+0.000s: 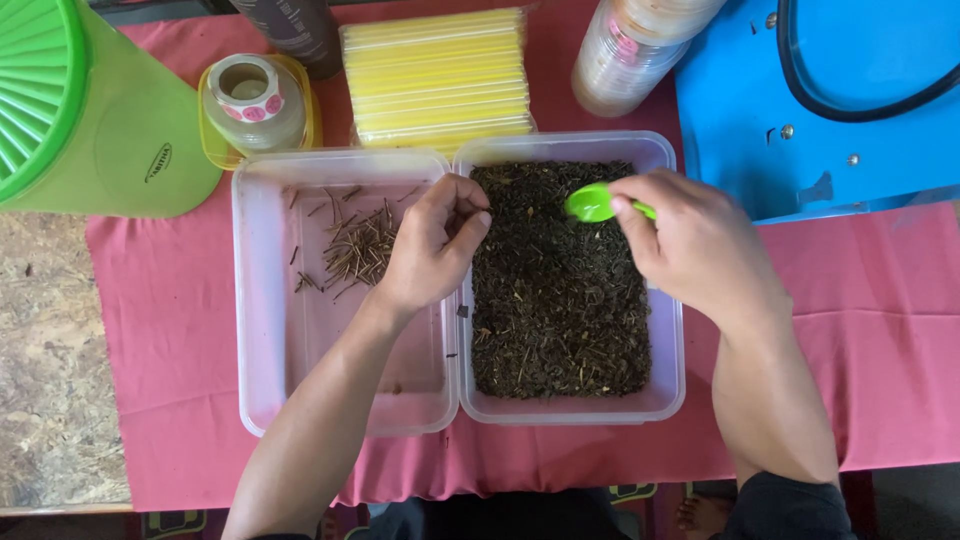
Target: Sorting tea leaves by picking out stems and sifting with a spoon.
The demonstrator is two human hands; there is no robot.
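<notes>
My right hand [700,240] grips a green spoon [592,203] over the dried leaves [560,300]; my left hand [432,245], fingers pinched, hovers beside the stems [355,250], kept separate.

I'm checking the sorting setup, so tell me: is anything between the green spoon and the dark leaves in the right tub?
Nothing visible. The green spoon, held in the right hand, hangs directly over the dark leaves in the open right tub.

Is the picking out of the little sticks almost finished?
Not nearly. Done: a small pile of sticks lies in the left tub. In hand: the left hand pinches at the tubs' shared edge, and the right hand holds a green spoon. Left: the right tub is full of dark leaves with pale bits showing.
</notes>
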